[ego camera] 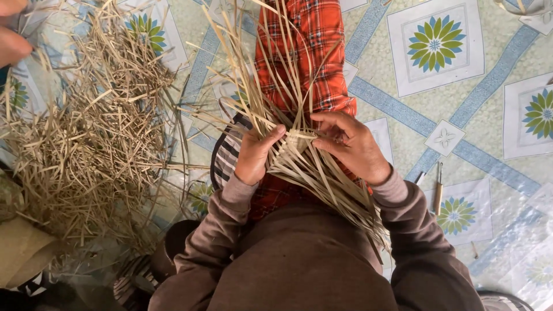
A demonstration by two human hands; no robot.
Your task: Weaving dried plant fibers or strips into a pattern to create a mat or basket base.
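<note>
Two hands on one woven strip bundle (296, 151) over the lap. Left hand (255, 154) curled around the strips, thumb pressed across the woven centre. Right hand (349, 144) partly closed, fingertips pinching strips at that centre. Loose strip ends fan up over the red plaid leg (314, 52) and down past the brown sleeves. Strip pile (86, 132) on patterned floor (403, 109), left. Small tool (438, 190) right, hard to make out.

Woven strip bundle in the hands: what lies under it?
Under the woven strip bundle, held by the left hand and right hand, a leg in red plaid trousers shows. The bundle hides the knee area.
</note>
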